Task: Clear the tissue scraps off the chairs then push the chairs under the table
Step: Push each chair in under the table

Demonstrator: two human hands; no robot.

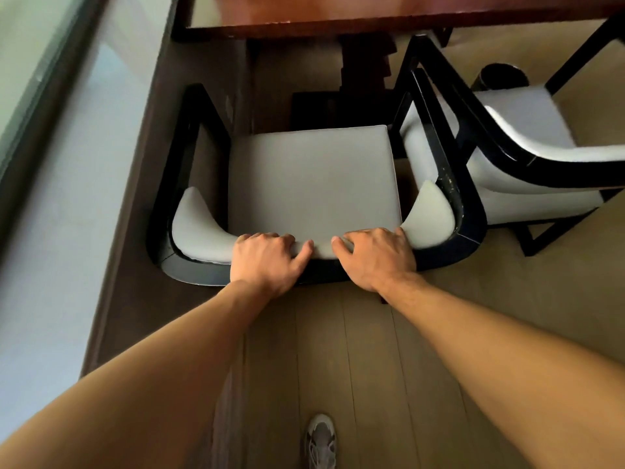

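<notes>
With no scraps visible on the seat (314,174), the left hand (263,262) and right hand (378,258) curl their fingers (270,239) over the near chair (189,269) back, apparently ready to push it far under the worktop (372,25).

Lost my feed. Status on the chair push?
Both hands, left and right, gripping the chair backrest. Seat clear of scraps, not yet under the table. Second chair close alongside on the right.

— What does the near chair (314,177) look like?
— It has a black frame and a flat grey seat. It faces the table (372,15), and its front is just short of the edge.
— And the other chair (527,130)?
— Same black and grey. It stands just beside the first, turned at a slant, partly under the table.
</notes>
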